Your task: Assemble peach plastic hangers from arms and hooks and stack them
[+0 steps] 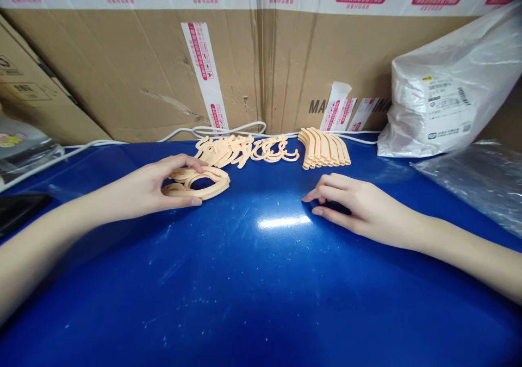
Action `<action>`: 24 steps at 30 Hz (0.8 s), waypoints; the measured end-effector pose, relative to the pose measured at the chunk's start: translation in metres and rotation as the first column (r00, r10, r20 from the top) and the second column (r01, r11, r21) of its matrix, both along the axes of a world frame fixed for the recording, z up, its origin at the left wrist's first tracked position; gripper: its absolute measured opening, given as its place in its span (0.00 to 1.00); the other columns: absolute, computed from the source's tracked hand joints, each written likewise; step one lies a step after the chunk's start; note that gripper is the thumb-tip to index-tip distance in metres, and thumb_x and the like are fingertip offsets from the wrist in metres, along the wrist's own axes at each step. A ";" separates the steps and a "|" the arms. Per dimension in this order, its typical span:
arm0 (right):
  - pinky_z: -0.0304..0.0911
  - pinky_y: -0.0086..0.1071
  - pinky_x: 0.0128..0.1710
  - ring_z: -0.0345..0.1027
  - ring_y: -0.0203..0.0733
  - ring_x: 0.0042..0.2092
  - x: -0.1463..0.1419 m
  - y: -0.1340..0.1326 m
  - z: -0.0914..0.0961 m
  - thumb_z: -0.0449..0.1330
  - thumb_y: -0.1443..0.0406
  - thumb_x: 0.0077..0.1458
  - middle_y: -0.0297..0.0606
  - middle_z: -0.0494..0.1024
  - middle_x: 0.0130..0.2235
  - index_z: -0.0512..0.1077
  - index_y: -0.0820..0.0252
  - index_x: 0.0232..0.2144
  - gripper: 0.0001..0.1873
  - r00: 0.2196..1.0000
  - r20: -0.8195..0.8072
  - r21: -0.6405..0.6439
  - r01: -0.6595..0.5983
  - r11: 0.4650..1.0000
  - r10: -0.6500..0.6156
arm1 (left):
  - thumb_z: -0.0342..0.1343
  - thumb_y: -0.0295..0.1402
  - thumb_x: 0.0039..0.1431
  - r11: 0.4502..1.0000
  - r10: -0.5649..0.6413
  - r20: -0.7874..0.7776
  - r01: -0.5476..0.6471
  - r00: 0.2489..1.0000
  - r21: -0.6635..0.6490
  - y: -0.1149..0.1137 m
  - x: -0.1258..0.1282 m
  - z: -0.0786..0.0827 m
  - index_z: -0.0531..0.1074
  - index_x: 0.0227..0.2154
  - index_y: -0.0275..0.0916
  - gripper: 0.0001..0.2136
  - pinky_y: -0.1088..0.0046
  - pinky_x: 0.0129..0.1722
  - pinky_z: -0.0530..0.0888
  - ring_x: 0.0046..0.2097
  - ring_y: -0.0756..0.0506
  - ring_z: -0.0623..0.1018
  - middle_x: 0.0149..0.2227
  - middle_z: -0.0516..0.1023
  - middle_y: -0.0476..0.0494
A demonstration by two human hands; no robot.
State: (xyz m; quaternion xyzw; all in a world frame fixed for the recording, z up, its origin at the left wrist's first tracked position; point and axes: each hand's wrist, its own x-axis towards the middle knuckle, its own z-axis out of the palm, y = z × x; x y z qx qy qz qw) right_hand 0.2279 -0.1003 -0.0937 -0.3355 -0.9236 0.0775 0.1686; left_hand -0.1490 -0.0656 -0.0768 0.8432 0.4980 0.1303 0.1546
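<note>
The left hand (141,193) lies on the glossy blue counter (253,280), in front of and a little to the left of the loose heap of peach-coloured plastic hook pieces (240,150) that sits near the back edge. Its fingers (190,163) are wrapped over a small stack of peach-coloured curved plastic pieces (215,185), with the thumb pressed against the near side, so the stack is gripped between thumb and fingers while it rests flat on the counter. This stack is just in front of the heap, close to it but apart from it

The right hand (350,206) rests on the counter in front of the heap and to its right, well apart from the stack. Its fingers are loosely bent and released, the tips touching the blue surface and holding nothing

Just to the right of the heap stands a tidy row of peach-coloured curved plastic strips (324,148), packed side by side. A white cable (232,130) runs along behind the heap, at the foot of the brown cardboard boxes (134,68) sealed with red-printed white tape. Far to the right of the heap a white plastic bag with a printed label (440,106) leans against the boxes, and clear plastic film (477,182) lies in front of it. Far left of the heap, a dark flat object (18,209) lies at the counter's edge
</note>
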 end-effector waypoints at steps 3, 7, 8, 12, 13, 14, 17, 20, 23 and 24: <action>0.67 0.38 0.43 0.69 0.43 0.43 0.000 0.000 0.000 0.50 0.61 0.64 0.41 0.74 0.42 0.71 0.57 0.45 0.13 1.000 0.005 0.002 0.000 1.000 0.000 | 0.59 0.50 0.51 1.000 -0.007 -0.010 0.007 1.000 0.006 0.000 -0.002 0.002 0.62 0.54 0.43 0.30 0.63 0.57 0.66 0.58 0.39 0.69 0.58 0.68 0.42; 0.66 0.37 0.43 0.69 0.42 0.44 0.000 0.000 0.001 0.50 0.61 0.65 0.41 0.73 0.42 0.71 0.57 0.45 0.13 1.000 0.016 -0.009 -0.001 1.000 0.002 | 0.57 0.53 0.48 0.998 0.040 -0.096 -0.035 0.995 0.053 -0.001 -0.013 0.015 0.63 0.49 0.42 0.29 0.63 0.57 0.64 0.58 0.39 0.68 0.61 0.63 0.42; 0.66 0.37 0.44 0.69 0.42 0.44 -0.001 -0.001 0.001 0.50 0.61 0.65 0.41 0.73 0.42 0.71 0.57 0.45 0.13 1.000 0.017 -0.013 -0.001 1.000 0.002 | 0.57 0.54 0.47 0.997 0.068 -0.133 -0.063 0.989 0.042 -0.002 -0.016 0.020 0.63 0.47 0.42 0.29 0.62 0.58 0.64 0.58 0.38 0.68 0.61 0.63 0.41; 0.65 0.37 0.44 0.68 0.42 0.43 -0.001 -0.002 0.003 0.50 0.62 0.64 0.41 0.73 0.42 0.71 0.57 0.45 0.13 1.000 0.018 -0.022 0.004 1.000 -0.004 | 0.56 0.56 0.43 0.977 0.171 -0.265 -0.198 0.949 -0.079 -0.004 -0.031 0.031 0.61 0.50 0.42 0.34 0.64 0.53 0.67 0.53 0.39 0.72 0.55 0.69 0.42; 0.65 0.37 0.43 0.68 0.42 0.43 -0.001 -0.002 0.004 0.50 0.62 0.64 0.41 0.73 0.42 0.71 0.57 0.45 0.13 1.000 0.018 -0.021 0.005 1.000 -0.004 | 0.55 0.56 0.42 0.972 0.179 -0.283 -0.215 0.942 -0.099 -0.004 -0.034 0.032 0.60 0.51 0.42 0.34 0.65 0.51 0.68 0.52 0.40 0.73 0.53 0.70 0.43; 0.66 0.37 0.43 0.68 0.42 0.43 -0.001 -0.003 0.004 0.50 0.62 0.64 0.41 0.73 0.42 0.71 0.57 0.45 0.13 1.000 0.018 -0.020 0.005 1.000 -0.005 | 0.55 0.56 0.43 0.970 0.181 -0.293 -0.221 0.939 -0.106 -0.004 -0.036 0.032 0.60 0.51 0.42 0.34 0.66 0.49 0.68 0.51 0.41 0.73 0.52 0.71 0.44; 0.65 0.36 0.43 0.68 0.42 0.43 -0.002 -0.003 0.004 0.50 0.62 0.64 0.41 0.73 0.42 0.71 0.57 0.45 0.13 1.000 0.016 -0.017 0.005 1.000 -0.005 | 0.54 0.55 0.46 0.975 0.163 -0.303 -0.199 0.939 -0.095 -0.003 -0.038 0.031 0.59 0.51 0.42 0.32 0.70 0.45 0.69 0.47 0.42 0.75 0.51 0.73 0.45; 0.65 0.35 0.43 0.69 0.42 0.44 -0.002 -0.003 0.004 0.50 0.62 0.64 0.40 0.73 0.42 0.71 0.57 0.45 0.13 1.000 0.015 -0.020 0.007 1.000 -0.007 | 0.53 0.55 0.47 0.975 0.168 -0.314 -0.205 0.934 -0.089 -0.003 -0.038 0.029 0.59 0.52 0.41 0.33 0.72 0.41 0.70 0.43 0.44 0.76 0.50 0.73 0.44; 0.65 0.35 0.43 0.69 0.41 0.44 -0.002 -0.003 0.004 0.50 0.62 0.64 0.40 0.73 0.42 0.71 0.57 0.45 0.13 1.000 0.018 -0.024 0.010 1.000 -0.009 | 0.55 0.54 0.46 0.973 0.177 -0.306 -0.213 0.935 -0.091 -0.002 -0.037 0.029 0.60 0.53 0.40 0.33 0.74 0.40 0.69 0.42 0.44 0.76 0.50 0.74 0.44; 0.65 0.35 0.44 0.69 0.41 0.44 -0.002 -0.003 0.004 0.50 0.62 0.64 0.40 0.73 0.42 0.71 0.57 0.45 0.13 1.000 0.020 -0.026 0.011 1.000 -0.010 | 0.55 0.53 0.46 0.972 0.178 -0.292 -0.213 0.940 -0.095 -0.002 -0.037 0.028 0.60 0.53 0.39 0.33 0.74 0.42 0.69 0.43 0.44 0.76 0.51 0.73 0.44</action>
